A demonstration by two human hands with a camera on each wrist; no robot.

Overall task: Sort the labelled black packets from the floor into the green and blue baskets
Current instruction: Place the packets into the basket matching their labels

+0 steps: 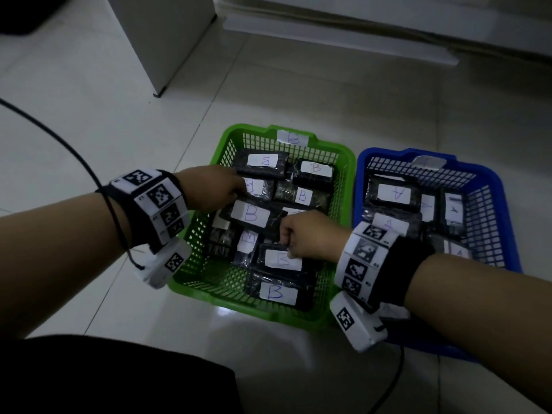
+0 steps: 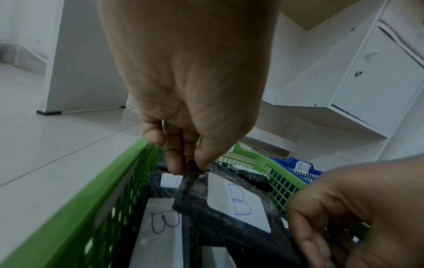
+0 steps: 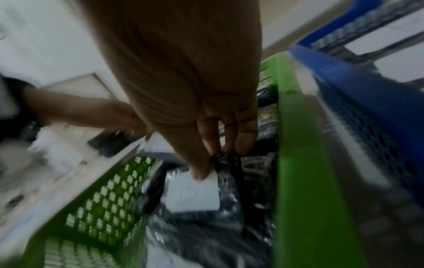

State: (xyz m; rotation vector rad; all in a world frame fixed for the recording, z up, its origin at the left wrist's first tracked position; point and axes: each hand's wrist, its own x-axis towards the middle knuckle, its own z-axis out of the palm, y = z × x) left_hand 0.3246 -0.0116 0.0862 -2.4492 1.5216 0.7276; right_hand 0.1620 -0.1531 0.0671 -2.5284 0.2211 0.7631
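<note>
The green basket (image 1: 206, 297) marked B holds several black packets with white B labels. Right of it, the blue basket (image 1: 504, 204) holds several packets marked A. My left hand (image 1: 239, 191) reaches into the green basket and pinches the end of one B packet (image 1: 251, 215). The left wrist view shows that left hand (image 2: 190, 163) holding the tilted packet (image 2: 238, 201) by its top corner. My right hand (image 1: 285, 239) pinches the black wrap at the top of another B packet (image 1: 282, 259). In the blurred right wrist view, the right hand (image 3: 215, 159) grips this second packet (image 3: 195, 194).
A white cabinet panel (image 1: 167, 40) stands on the tiled floor behind and to the left, and a white furniture base (image 1: 358, 34) runs along the back. A black cable (image 1: 74, 153) crosses the floor at left. Dark clothing (image 1: 104, 377) fills the lower left.
</note>
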